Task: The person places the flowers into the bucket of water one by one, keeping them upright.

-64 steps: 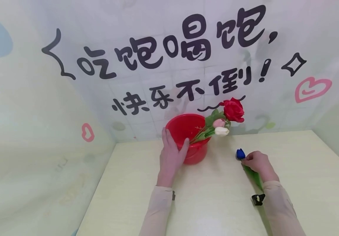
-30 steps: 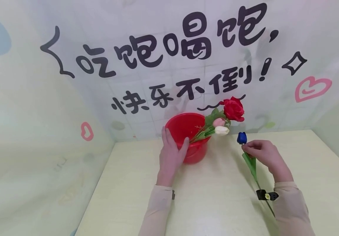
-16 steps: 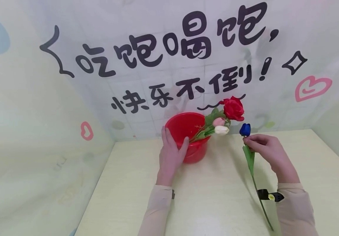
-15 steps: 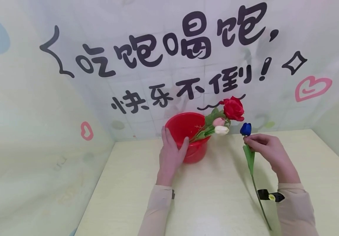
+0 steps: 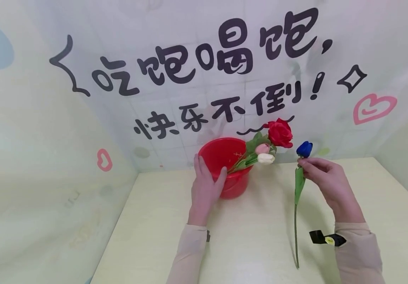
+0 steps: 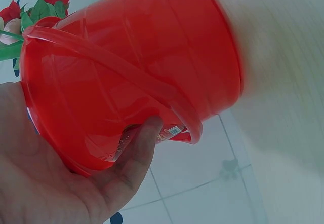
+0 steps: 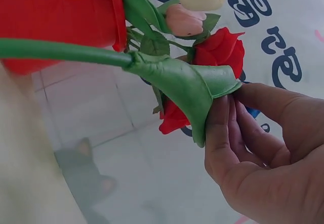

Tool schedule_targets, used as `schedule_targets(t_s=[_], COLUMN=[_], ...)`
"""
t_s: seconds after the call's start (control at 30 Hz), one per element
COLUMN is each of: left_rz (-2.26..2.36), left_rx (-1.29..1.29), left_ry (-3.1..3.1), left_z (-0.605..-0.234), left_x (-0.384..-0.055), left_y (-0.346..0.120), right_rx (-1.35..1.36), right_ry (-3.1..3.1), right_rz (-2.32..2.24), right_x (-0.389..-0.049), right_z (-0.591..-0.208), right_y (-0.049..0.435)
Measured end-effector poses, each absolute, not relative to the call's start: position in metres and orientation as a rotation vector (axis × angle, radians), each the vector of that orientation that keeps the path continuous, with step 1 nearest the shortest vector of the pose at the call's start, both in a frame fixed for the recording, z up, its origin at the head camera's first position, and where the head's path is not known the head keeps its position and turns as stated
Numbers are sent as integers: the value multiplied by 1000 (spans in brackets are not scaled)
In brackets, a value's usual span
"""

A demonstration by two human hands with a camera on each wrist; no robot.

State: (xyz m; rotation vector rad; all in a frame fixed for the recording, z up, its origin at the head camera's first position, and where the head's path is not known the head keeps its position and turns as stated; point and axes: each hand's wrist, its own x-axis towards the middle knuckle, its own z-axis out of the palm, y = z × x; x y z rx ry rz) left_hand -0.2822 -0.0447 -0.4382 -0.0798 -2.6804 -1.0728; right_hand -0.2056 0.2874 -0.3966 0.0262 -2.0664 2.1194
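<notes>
A: Right hand (image 5: pixel 326 179) up off the table (image 5: pixel 261 236), fingers pinched on the stem of a blue flower (image 5: pixel 304 149) just under its bloom. The stem hangs almost straight down from that pinch, its lower tip close to the tabletop near the right wrist.

B: Holding it high near the head, I'd judge, so the long stem swings free and can be steered from the top. From the right wrist view the fingers (image 7: pixel 223 133) are bunched around the stem where the green leaf (image 7: pixel 187 84) flares out.

A: And the left hand (image 5: pixel 205 185)?

B: Wrapped on the near side of the red bucket (image 5: pixel 227 165), palm flat to the wall, thumb over toward the rim. The left wrist camera shows the fingers curled under the bucket's lip (image 6: pixel 152 133). That reads as a steadying grip: the bucket is light plastic and already loaded on one side.

A: Loaded with what?

B: Three flowers leaning out over the rim on the side toward the right hand: a red rose (image 5: pixel 280 133) highest, a pink bud (image 5: pixel 262 148) below it, a white bud (image 5: pixel 266 158) lowest. Their stems run down into the bucket.

A: So the blue flower sits where?

B: In the air just beside the rose, between the bucket and the right hand, apart from the other blooms. Behind everything, a wall (image 5: pixel 189 79) with big black lettering and pink hearts.
</notes>
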Motion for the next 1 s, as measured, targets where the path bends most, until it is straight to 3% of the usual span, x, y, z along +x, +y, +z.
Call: schedule_targets(t_s=[0.27, 1.0], left_rz=[-1067, -1070], left_rx=[-92, -96], left_ry=[-2671, -2676], left_z=[-440, -439], left_x=[-281, -282], left_y=[-45, -45], right_rx=[93, -21], right_ry=[-1622, -859], right_rz=[2492, 2758], right_x=[-206, -197], right_z=[-394, -380], right_y=[277, 262])
